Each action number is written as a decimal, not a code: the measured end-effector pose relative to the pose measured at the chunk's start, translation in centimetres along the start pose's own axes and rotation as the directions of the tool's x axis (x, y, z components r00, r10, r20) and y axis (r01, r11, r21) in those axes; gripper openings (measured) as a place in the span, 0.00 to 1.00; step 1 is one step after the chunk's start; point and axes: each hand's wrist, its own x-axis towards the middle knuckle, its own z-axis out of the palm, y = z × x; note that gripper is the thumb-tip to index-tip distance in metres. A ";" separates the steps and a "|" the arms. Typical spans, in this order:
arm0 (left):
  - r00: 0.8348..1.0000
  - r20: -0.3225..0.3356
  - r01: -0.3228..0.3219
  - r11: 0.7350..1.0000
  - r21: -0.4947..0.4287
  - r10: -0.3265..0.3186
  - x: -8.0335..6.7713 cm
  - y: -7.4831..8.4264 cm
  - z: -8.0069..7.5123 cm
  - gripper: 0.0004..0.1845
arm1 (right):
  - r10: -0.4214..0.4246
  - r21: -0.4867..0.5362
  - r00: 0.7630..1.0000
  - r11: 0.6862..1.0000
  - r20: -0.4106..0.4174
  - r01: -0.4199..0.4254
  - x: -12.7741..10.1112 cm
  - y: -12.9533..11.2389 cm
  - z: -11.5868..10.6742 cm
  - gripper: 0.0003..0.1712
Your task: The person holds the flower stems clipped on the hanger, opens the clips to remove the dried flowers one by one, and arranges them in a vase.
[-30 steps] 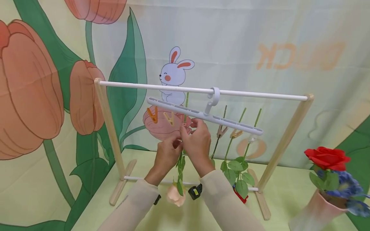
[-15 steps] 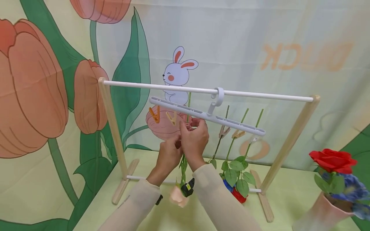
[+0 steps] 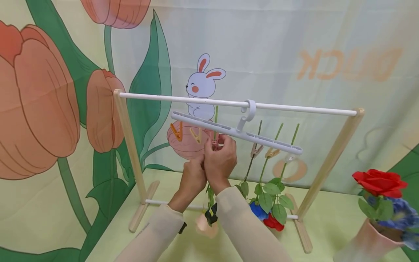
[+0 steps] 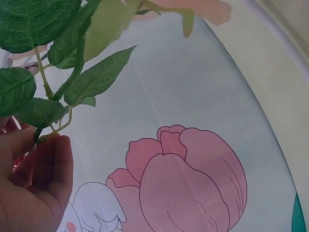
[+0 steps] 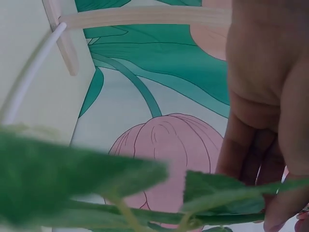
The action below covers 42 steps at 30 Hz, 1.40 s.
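Observation:
A white clip hanger (image 3: 235,133) hangs from the white rod of a wooden rack (image 3: 126,131). My right hand (image 3: 218,142) pinches a pink clip (image 3: 214,145) under the hanger. A green stem (image 3: 216,113) pokes up through that clip. Just below, my left hand (image 3: 200,166) holds the same stem, and its peach bloom (image 3: 203,227) dangles head down between my sleeves. In the left wrist view my fingers (image 4: 46,174) pinch the stem beneath its green leaves (image 4: 29,58). The right wrist view shows my right hand's fingers (image 5: 270,121) behind blurred leaves (image 5: 72,174).
An orange clip (image 3: 176,131) and a yellow clip (image 3: 196,135) hang free to the left. Three more stems hang from clips (image 3: 271,152) on the right, with blue (image 3: 258,211) and red (image 3: 274,222) blooms low down. A pink vase (image 3: 361,243) with a red rose (image 3: 379,181) stands at the right.
Both hands have lifted the stem a little higher, and its top now pokes further above the hanger. The right hand's fingers have closed in on the pink clip.

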 end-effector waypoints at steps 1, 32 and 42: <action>1.000 -0.003 -0.003 1.000 0.004 0.003 0.0 0.0 0.0 0.09 | -0.010 -0.002 1.000 1.000 -0.013 0.010 0.0 0.1 0.0 0.15; 0.998 0.059 0.033 0.999 0.033 -0.035 -0.2 -0.3 0.4 0.03 | -0.052 0.017 0.998 0.998 -0.048 0.053 0.1 0.5 -0.3 0.12; 0.988 0.140 0.051 0.996 0.070 -0.061 -0.4 0.0 -0.2 0.02 | -0.005 0.062 1.000 0.998 0.010 0.004 -0.2 0.7 -0.3 0.16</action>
